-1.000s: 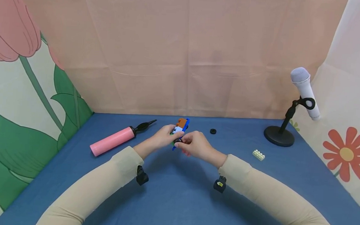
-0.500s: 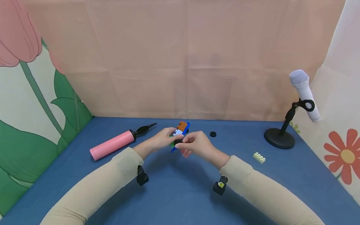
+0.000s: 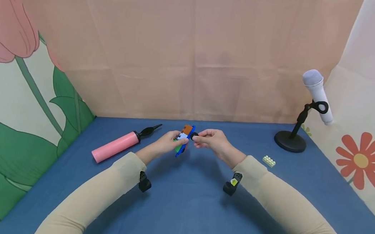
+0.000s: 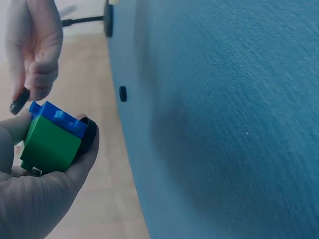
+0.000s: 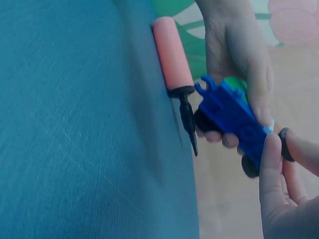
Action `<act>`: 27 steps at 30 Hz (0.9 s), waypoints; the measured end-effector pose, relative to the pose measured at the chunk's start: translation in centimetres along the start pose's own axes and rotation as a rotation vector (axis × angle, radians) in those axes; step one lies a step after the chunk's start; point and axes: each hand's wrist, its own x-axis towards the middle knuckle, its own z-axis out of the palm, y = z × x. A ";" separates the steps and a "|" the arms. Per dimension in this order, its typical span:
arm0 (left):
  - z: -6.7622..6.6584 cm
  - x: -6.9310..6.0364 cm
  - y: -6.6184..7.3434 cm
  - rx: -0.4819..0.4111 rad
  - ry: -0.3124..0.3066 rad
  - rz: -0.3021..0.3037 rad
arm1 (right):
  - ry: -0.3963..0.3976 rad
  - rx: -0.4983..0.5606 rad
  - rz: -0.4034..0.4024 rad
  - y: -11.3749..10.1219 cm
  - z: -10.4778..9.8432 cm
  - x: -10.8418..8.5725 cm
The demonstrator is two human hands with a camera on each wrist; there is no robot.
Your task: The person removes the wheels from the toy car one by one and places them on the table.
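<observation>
My left hand (image 3: 164,143) grips a small toy brick car (image 3: 183,140) by its sides, raised over the table. It has a blue chassis (image 5: 232,122) with green, pale blue and orange bricks on it. Two black wheels sit on the chassis in the right wrist view, one near wheel (image 5: 207,121) and one farther wheel (image 5: 250,166). My right hand (image 3: 216,142) pinches another black wheel (image 4: 20,100) between thumb and fingers, close beside the car's far end. In the left wrist view a small gap shows between that wheel and the chassis.
A loose black wheel (image 4: 122,93) lies on the blue table (image 3: 181,209). At left is a pink hand pump (image 3: 116,146) with a black nozzle. A pale yellow brick (image 3: 269,161) lies at right, near a white microphone (image 3: 317,94) on a black stand (image 3: 290,141).
My right hand has moved from the car's near end toward its far end and right, still pinching a wheel. The car has turned slightly in my left hand.
</observation>
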 end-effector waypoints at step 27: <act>-0.8 -1.9 -0.6 -0.020 0.011 -0.007 | 0.248 0.132 0.140 2.4 -3.6 4.7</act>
